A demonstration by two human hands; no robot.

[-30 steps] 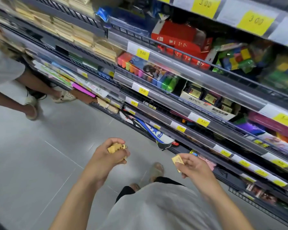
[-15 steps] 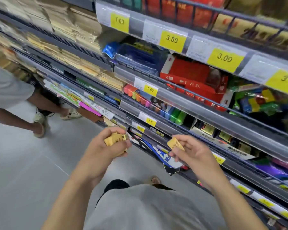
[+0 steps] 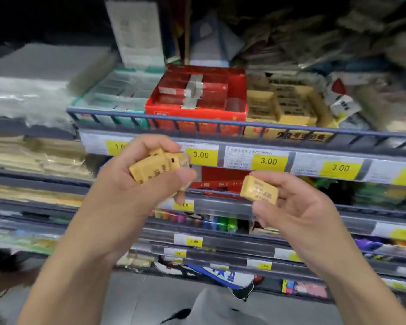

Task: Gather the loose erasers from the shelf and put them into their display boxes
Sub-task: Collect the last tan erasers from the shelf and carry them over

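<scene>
- Gripping a bunch of yellow erasers [image 3: 158,165] in my left hand [image 3: 141,184], fingers curled round them.
- My right hand [image 3: 298,207] pinches one eraser [image 3: 259,190], apart from the bunch.
- Beyond, above the price tags [image 3: 268,161], the yellow box [image 3: 288,136] sits beside a red box [image 3: 195,118] on the shelf [image 3: 220,124].

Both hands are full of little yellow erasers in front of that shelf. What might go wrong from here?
1. The left hand grips several yellow erasers bunched together; one could slip out and fall to the floor.
2. The yellow display box sits behind a wire rail, right beside the red box, so the single eraser pinched in the right hand might catch or land wrongly.
</scene>
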